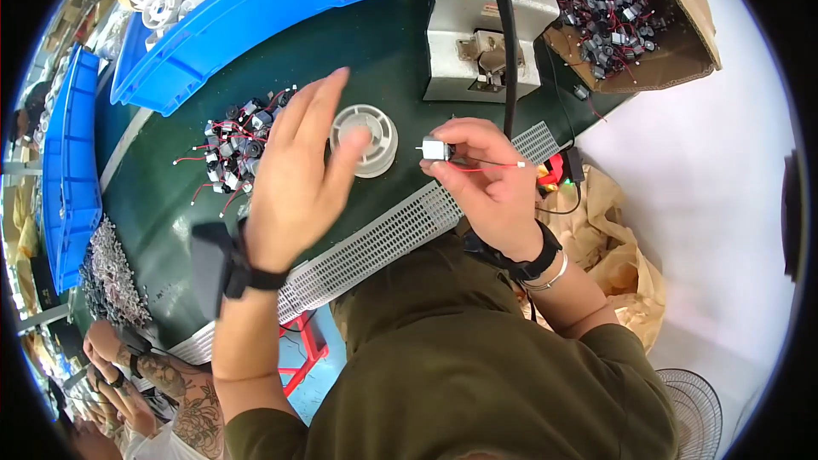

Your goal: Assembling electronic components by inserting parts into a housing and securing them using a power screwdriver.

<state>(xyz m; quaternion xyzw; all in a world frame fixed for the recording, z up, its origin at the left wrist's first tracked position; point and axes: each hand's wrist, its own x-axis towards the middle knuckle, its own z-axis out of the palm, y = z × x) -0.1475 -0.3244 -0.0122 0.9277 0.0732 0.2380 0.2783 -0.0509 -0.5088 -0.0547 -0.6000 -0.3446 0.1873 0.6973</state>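
Observation:
My right hand [501,196] pinches a small silver electric motor [435,150] between thumb and fingers, its shaft pointing left. A thin wire lead with a white connector trails from the motor across my palm. My left hand [294,175] is raised over the green work surface, thumb apart from its outstretched fingers, with nothing in it. Just right of that hand stands a round white plastic housing [388,156] with a spoked rim; my left thumb overlaps part of it in the view. To the left lies a heap of small motors [228,152] with red leads, partly hidden behind my left hand.
Blue bins [281,13] of white plastic parts stand at the far left. A pale metal fixture [443,43] and a cardboard box [682,77] of motors are at the far right. A perforated strip [375,243] lines the near edge. Small screw-like pieces [111,268] lie beside a co-worker's arm [192,392].

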